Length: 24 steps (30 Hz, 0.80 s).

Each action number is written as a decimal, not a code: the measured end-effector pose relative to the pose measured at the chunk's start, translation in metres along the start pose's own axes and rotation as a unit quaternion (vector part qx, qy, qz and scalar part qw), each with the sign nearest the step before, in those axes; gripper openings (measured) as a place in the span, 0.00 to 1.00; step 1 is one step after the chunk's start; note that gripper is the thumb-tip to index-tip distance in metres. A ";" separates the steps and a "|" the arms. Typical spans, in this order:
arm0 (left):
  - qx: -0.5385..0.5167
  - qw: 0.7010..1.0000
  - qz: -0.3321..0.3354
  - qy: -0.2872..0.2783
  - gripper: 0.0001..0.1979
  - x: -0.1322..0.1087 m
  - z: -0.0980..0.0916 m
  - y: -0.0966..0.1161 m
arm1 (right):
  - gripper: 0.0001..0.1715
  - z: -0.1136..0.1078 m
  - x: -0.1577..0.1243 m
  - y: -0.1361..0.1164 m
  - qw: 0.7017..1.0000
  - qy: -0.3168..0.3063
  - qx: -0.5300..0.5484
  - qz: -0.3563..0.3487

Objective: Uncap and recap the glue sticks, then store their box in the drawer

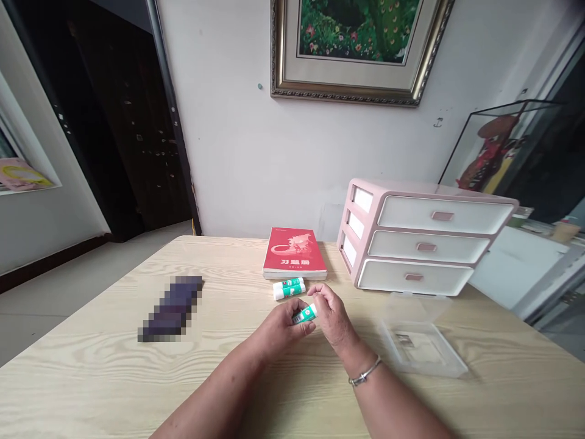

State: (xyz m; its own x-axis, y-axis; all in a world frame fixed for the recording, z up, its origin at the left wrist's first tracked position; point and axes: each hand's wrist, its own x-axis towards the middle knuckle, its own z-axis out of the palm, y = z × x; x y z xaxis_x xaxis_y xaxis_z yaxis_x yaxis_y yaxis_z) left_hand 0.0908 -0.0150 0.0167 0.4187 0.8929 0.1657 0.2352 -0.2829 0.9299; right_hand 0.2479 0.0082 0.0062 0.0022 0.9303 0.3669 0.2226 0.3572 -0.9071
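A green-and-white glue stick [305, 314] is held above the table by my left hand [286, 323], its fingers and thumb closed round the body. At the white end of the same stick, the fingers of my right hand [333, 312] are bent and pinched. Just beyond my hands, two more glue sticks [289, 289] of the same kind lie side by side on the table, in front of a red book [295, 250]. My right wrist wears a silver bracelet.
A pink-and-white drawer unit [425, 244] stands at the back right. In front of it lies a clear plastic box [441, 360] with its lid open. A dark, pixelated object [173, 308] rests on the wooden table [219, 378] at left. The wall rises behind the table.
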 end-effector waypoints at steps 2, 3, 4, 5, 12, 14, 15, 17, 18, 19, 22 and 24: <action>0.021 1.000 0.016 0.016 0.14 0.002 -0.001 -0.003 | 0.12 -0.001 0.001 0.000 0.999 -0.003 0.033 0.013; 0.027 0.999 0.017 0.020 0.14 0.003 -0.001 -0.004 | 0.13 -0.001 0.001 -0.001 0.998 -0.007 0.055 0.022; 0.032 0.999 0.017 0.022 0.14 0.004 -0.002 -0.006 | 0.14 -0.001 0.001 -0.001 0.996 -0.013 0.079 0.034; 0.038 0.999 0.019 0.023 0.15 0.005 -0.003 -0.009 | 0.15 -0.001 0.000 -0.001 0.993 -0.022 0.105 0.049; 0.150 0.987 0.029 0.040 0.15 0.000 0.002 -0.009 | 0.19 0.004 -0.001 0.003 0.996 -0.038 0.050 0.055; 0.209 0.977 0.017 0.030 0.12 -0.002 0.007 -0.006 | 0.16 0.007 -0.001 0.006 0.997 -0.022 -0.033 0.064; 0.235 0.972 0.007 0.023 0.11 -0.003 0.010 -0.004 | 0.13 0.010 -0.001 0.006 0.995 -0.012 -0.062 0.078; 0.265 0.964 -0.012 0.012 0.11 -0.004 0.013 -0.001 | 0.09 0.014 -0.003 0.006 0.991 0.000 -0.082 0.106; 0.263 0.965 -0.018 0.005 0.11 -0.004 0.014 0.001 | 0.10 0.017 -0.003 0.005 0.991 0.001 -0.075 0.112; 0.249 0.968 -0.023 -0.006 0.12 -0.004 0.013 0.003 | 0.11 0.018 -0.004 0.004 0.992 -0.003 -0.061 0.115; 0.165 0.985 -0.035 -0.041 0.16 -0.008 0.006 0.011 | 0.12 0.013 -0.003 -0.001 0.994 -0.021 -0.013 0.104; 0.073 0.991 -0.070 -0.088 0.18 -0.014 -0.001 0.016 | 0.12 0.000 0.003 -0.003 0.996 0.001 0.009 0.094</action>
State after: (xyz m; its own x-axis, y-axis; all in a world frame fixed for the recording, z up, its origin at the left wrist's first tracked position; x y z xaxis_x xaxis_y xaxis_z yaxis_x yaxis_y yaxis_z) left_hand 0.0881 -0.0319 0.0296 0.5166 0.8556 -0.0334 0.4209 -0.2197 0.8801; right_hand 0.2474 0.0094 0.0103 0.0439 0.9807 0.1904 0.2002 0.1781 -0.9634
